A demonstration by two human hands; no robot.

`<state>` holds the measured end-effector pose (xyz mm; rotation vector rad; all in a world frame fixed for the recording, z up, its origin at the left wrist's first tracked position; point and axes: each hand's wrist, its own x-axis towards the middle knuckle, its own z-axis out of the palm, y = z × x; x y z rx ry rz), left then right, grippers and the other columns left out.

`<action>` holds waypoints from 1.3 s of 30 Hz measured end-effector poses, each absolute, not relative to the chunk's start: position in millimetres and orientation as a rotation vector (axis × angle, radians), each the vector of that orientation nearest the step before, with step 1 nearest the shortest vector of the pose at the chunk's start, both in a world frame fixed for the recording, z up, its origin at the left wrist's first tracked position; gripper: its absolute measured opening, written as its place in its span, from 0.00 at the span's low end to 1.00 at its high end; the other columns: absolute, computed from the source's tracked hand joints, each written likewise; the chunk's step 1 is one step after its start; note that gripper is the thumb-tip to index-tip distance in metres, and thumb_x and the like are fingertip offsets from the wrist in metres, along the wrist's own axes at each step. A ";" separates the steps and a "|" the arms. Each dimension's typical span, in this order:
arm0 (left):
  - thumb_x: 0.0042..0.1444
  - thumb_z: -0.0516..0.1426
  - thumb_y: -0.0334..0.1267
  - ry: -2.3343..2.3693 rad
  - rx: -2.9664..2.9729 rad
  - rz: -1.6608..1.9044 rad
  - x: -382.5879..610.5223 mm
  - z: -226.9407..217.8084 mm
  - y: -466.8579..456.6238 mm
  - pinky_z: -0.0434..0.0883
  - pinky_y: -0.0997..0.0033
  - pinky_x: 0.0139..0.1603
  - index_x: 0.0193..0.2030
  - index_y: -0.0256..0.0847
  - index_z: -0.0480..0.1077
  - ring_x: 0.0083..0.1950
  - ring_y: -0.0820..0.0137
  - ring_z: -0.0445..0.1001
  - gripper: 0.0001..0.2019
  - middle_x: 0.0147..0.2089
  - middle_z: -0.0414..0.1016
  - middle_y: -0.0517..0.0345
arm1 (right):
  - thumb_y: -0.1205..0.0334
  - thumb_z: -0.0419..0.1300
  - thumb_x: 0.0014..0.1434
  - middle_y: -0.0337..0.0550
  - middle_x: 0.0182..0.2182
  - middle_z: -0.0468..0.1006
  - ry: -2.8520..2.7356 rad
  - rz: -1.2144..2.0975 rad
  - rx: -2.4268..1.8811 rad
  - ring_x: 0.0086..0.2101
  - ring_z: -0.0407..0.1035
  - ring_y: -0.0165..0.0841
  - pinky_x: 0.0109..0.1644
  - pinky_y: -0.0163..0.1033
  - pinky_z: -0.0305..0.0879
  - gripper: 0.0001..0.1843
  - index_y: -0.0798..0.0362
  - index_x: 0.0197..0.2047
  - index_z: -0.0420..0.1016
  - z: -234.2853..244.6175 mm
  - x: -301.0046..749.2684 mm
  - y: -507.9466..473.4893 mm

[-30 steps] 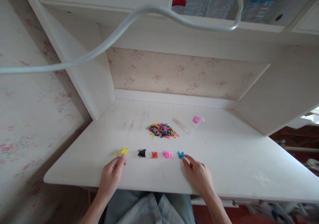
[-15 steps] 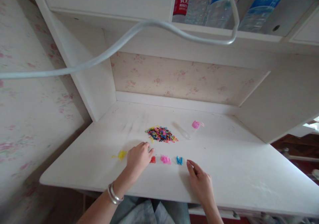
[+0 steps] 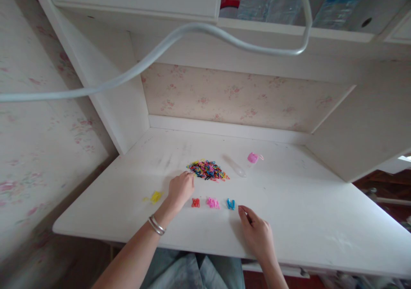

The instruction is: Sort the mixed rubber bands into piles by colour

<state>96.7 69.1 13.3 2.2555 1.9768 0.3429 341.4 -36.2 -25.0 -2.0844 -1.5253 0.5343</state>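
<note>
A mixed pile of small colourful rubber bands [image 3: 208,170] lies on the white desk. My left hand [image 3: 181,189], with two silver bangles at the wrist, reaches to the pile's near left edge. Its fingertips are drawn together there; what they hold, if anything, is too small to make out. My right hand [image 3: 257,229] rests on the desk, thumb and forefinger pinched, just right of a small blue group of bands [image 3: 230,204]. Nothing can be made out in that pinch. Pink bands [image 3: 212,202], red bands [image 3: 195,202] and yellow bands [image 3: 156,197] form separate groups further left.
Behind the pile lie a clear plastic tube-like piece [image 3: 236,167] and a pink lid-like piece [image 3: 253,157]. A pale cable [image 3: 180,32] crosses the view above the desk. Water bottles [image 3: 257,0] stand on the overhead shelf. Cabinet side panels bound the desk [image 3: 305,212].
My left hand has moved forward from beside the red bands to the pile's edge, uncovering the red group. My right hand stays nearly in place. The view has shifted slightly.
</note>
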 end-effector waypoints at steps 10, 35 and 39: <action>0.60 0.47 0.40 1.974 2.180 0.500 61.0 21.8 69.4 0.65 0.74 0.44 0.39 0.44 0.71 0.44 0.70 0.74 0.12 0.43 0.76 0.57 | 0.42 0.45 0.60 0.37 0.28 0.79 -1.530 0.531 -2.080 0.32 0.73 0.34 0.34 0.32 0.60 0.24 0.43 0.43 0.77 -27.8 343.6 -37.4; 0.56 0.47 0.43 1.966 1.879 0.212 -63.7 5.2 25.7 0.59 0.74 0.31 0.32 0.43 0.71 0.35 0.69 0.73 0.13 0.36 0.78 0.56 | 0.39 0.44 0.57 0.38 0.29 0.79 -1.559 0.569 -2.188 0.34 0.74 0.36 0.35 0.33 0.60 0.25 0.42 0.43 0.76 -20.9 342.2 -36.4; 0.56 0.47 0.42 1.933 1.889 0.243 -56.4 2.8 29.1 0.58 0.75 0.31 0.33 0.42 0.71 0.35 0.70 0.73 0.13 0.35 0.77 0.56 | 0.39 0.44 0.58 0.38 0.28 0.79 -1.573 0.575 -2.194 0.35 0.74 0.36 0.35 0.33 0.60 0.26 0.42 0.44 0.75 -21.8 343.0 -35.9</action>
